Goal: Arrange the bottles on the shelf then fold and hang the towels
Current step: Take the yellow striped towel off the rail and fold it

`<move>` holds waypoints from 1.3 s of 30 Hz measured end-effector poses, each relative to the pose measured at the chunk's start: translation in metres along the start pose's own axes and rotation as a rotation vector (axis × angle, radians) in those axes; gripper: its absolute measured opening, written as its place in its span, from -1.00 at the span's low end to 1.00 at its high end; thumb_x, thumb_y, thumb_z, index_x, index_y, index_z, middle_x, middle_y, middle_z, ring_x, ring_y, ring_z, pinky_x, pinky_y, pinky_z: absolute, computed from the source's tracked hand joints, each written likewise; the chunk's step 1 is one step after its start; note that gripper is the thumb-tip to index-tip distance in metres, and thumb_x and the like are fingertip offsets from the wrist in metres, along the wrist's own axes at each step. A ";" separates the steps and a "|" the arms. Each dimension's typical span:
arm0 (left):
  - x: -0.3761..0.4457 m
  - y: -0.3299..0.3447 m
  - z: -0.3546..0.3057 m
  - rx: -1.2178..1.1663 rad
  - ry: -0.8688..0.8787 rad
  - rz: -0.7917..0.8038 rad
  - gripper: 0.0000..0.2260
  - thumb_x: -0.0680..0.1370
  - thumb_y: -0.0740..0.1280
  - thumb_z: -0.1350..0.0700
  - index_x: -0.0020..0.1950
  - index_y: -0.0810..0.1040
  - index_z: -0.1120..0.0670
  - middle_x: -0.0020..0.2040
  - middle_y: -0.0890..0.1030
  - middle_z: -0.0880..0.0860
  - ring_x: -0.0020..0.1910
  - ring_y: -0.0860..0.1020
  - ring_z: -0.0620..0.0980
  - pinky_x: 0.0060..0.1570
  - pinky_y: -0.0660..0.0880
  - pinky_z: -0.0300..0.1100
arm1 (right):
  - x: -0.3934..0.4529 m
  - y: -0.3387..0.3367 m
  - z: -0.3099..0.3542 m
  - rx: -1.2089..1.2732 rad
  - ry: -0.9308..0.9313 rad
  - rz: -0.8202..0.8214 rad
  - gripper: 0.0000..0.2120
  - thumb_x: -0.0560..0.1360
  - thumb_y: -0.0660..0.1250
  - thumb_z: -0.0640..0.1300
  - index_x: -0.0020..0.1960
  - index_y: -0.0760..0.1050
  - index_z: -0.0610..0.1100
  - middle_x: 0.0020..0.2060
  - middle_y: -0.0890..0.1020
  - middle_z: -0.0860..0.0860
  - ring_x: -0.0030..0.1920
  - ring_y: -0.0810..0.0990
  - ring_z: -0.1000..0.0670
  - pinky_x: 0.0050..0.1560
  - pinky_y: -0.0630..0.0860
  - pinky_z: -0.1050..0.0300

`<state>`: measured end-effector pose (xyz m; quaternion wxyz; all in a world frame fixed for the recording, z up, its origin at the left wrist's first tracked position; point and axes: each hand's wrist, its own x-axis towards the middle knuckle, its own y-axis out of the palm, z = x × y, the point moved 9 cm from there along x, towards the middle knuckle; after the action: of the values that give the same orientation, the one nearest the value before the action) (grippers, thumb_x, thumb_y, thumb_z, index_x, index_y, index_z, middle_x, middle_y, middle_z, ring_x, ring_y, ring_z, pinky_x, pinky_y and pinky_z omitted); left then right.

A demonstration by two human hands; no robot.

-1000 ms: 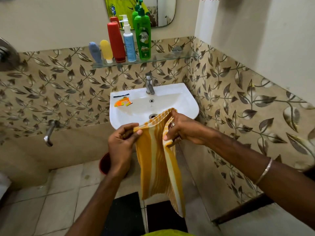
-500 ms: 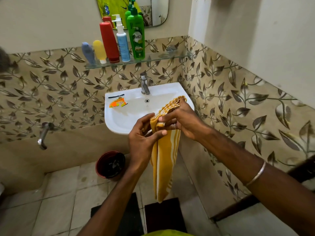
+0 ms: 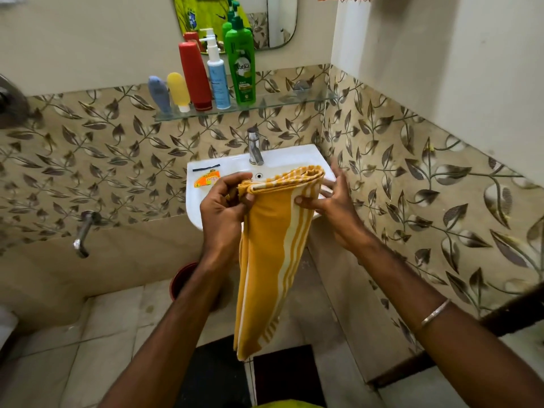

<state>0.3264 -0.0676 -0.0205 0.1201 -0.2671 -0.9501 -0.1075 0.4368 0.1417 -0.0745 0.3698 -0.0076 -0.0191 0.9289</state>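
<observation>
I'm pinching the yellow towel [image 3: 273, 248] top fold at nine o'clock with my left hand [image 3: 225, 206], gripping three o'clock with my right hand [image 3: 329, 201]; keeping edges aligned should help.

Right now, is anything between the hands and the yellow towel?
No. The left hand pinches the left end of the yellow towel at its folded top edge, and the right hand touches the right end with its thumb in front. Nothing lies between them. No towel rail is in view, so the way there cannot be judged.
</observation>
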 end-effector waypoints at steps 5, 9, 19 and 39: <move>0.012 -0.029 -0.014 -0.012 -0.005 0.005 -0.69 0.54 0.35 0.37 0.26 0.57 0.15 0.09 0.68 0.09 0.07 0.62 -0.03 -0.05 0.61 -0.15 | -0.004 0.021 0.006 0.102 -0.022 0.191 -0.79 0.45 0.50 -0.25 0.06 0.67 -0.08 -0.06 0.76 0.03 -0.02 0.72 0.07 0.06 0.63 0.02; 0.018 -0.049 -0.024 -0.051 -0.014 0.011 -0.60 0.52 0.35 0.38 0.34 0.51 0.14 -0.03 0.72 -0.08 0.02 0.64 -0.09 -0.08 0.63 -0.18 | -0.009 0.043 0.015 0.213 -0.005 0.285 -0.70 0.38 0.49 -0.09 0.11 0.66 -0.02 0.02 0.75 0.01 0.07 0.70 -0.01 0.17 0.61 -0.07; -0.012 -0.023 0.059 0.023 -0.355 0.391 -0.24 0.05 0.70 -0.15 0.23 0.59 -0.18 0.27 0.63 -0.05 0.26 0.60 0.03 0.29 0.50 0.20 | -0.012 0.056 0.057 0.339 -0.008 0.367 -0.85 0.63 0.28 -0.17 0.16 0.56 -0.08 -0.03 0.73 -0.02 0.01 0.71 -0.04 0.08 0.68 -0.02; 0.019 -0.022 -0.019 0.103 -0.008 -0.093 -0.83 0.41 0.56 0.12 -0.09 0.65 -0.08 -0.13 0.72 -0.09 -0.10 0.70 -0.11 -0.11 0.64 -0.17 | -0.047 0.058 -0.053 0.392 0.159 0.431 -0.44 0.24 0.67 0.12 0.13 0.69 -0.15 0.10 0.73 -0.12 0.11 0.71 -0.08 0.12 0.65 0.02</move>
<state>0.3020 -0.0816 0.0001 0.1247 -0.2164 -0.9663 -0.0627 0.4328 0.0694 -0.1300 0.1588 -0.0127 0.1915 0.9685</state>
